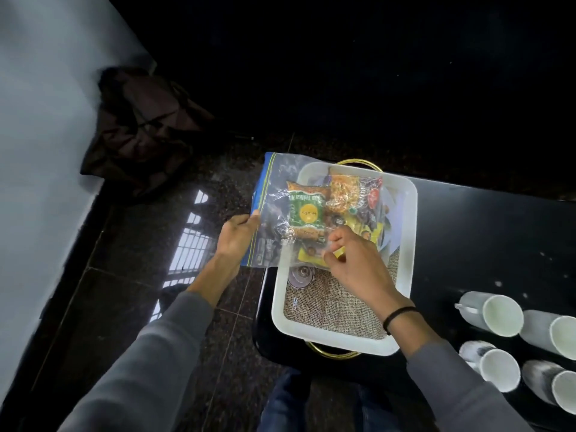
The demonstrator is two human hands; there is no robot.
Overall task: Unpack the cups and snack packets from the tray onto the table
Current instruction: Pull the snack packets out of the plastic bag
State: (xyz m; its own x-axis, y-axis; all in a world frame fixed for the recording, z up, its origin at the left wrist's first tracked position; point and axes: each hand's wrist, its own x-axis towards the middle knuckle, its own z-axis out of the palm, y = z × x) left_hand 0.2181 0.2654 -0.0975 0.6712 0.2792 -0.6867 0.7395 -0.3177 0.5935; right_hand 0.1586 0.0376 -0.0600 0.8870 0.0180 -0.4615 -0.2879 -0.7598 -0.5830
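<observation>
A white tray (408, 219) with gold handles and a burlap lining sits at the left end of the black table (486, 232). Above it I hold a clear zip bag (280, 176) with a blue seal strip, filled with several snack packets (307, 213), green, orange and yellow. My left hand (237, 232) pinches the bag's blue seal edge, out past the tray's left side. My right hand (355, 260) grips the bag's lower right part over the tray. Several white cups (495, 313) lie on their sides on the table at the right.
A dark bag (140, 126) rests against the pale wall at upper left. The dark speckled floor (156, 244) lies left of the table, with a bright window reflection. A small round metal item (300, 274) lies in the tray under the bag.
</observation>
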